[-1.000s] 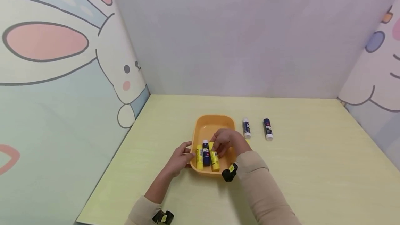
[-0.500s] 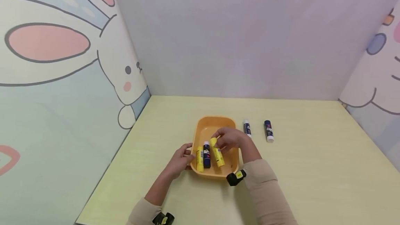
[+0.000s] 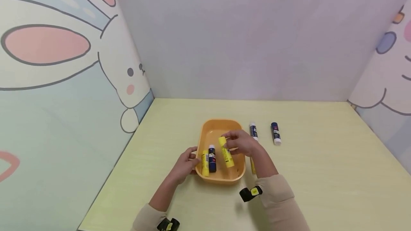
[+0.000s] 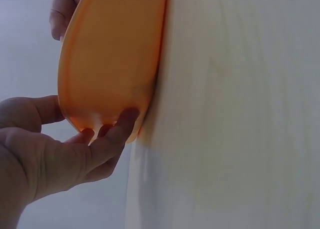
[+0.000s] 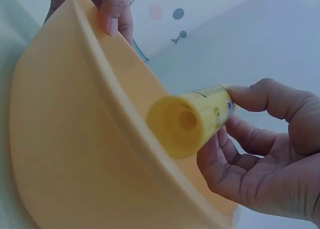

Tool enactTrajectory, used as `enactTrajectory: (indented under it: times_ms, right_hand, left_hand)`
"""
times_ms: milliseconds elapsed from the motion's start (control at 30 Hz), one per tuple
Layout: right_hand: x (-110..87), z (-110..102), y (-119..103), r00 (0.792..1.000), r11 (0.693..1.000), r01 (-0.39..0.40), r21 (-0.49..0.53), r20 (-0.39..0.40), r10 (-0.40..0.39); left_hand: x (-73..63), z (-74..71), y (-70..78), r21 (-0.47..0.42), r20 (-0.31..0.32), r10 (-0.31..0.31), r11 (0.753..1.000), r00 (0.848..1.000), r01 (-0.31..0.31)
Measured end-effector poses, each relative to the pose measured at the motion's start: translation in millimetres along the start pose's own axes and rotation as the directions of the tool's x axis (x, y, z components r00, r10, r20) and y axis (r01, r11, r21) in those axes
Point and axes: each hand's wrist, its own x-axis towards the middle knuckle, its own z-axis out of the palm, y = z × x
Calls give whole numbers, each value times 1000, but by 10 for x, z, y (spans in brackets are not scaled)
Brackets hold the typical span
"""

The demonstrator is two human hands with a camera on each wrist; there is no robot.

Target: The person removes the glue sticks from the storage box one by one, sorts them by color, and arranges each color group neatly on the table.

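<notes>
My left hand [image 3: 185,164] grips the left side of an orange plastic basket [image 3: 216,131], thumb at the rim and fingers against the outer wall in the left wrist view. In my right hand [image 3: 242,142], a yellow glue stick [image 3: 227,154] is pinched between thumb and fingers, tilted over the basket's right half. The right wrist view shows the round hollow end of this glue stick [image 5: 182,124] near the basket's rim. Inside the basket, at its left, another yellow glue stick [image 3: 205,163] lies beside a navy glue stick [image 3: 212,159] with a white cap.
Right of the basket on the pale yellow table [image 3: 321,159] lies a navy-and-white glue stick [image 3: 253,130]. Farther right is a navy-capped one [image 3: 275,133]. My right forearm partly covers a yellow glue stick [image 3: 253,167] on the table. Walls [image 3: 244,38] enclose the table's back and sides.
My right hand has lifted the yellow glue stick from beside the navy one and carried it to the right. My left hand has stayed on the basket.
</notes>
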Motion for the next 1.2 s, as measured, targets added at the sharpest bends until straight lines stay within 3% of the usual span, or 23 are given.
enactTrajectory:
  times_ms: [133,267,567,1200]
  right_hand:
    - [-61,5,-6,994,1000,-10,26,-108,13]
    - [-116,4,5,986,999,-1,40,-167,7]
    - [-217,-24,32,977,996,-9,88,-211,28]
    - [-431,-222,175,962,996,-17,91,-271,41]
  left_hand:
    - [9,-2,8,3,-9,-7,1000,1000,7]
    - [-1,-3,13,3,-10,-11,1000,1000,11]
    - [-15,-1,5,10,-21,2,1000,1000,-1]
    - [-6,21,-20,-1,-19,-14,1000,1000,14]
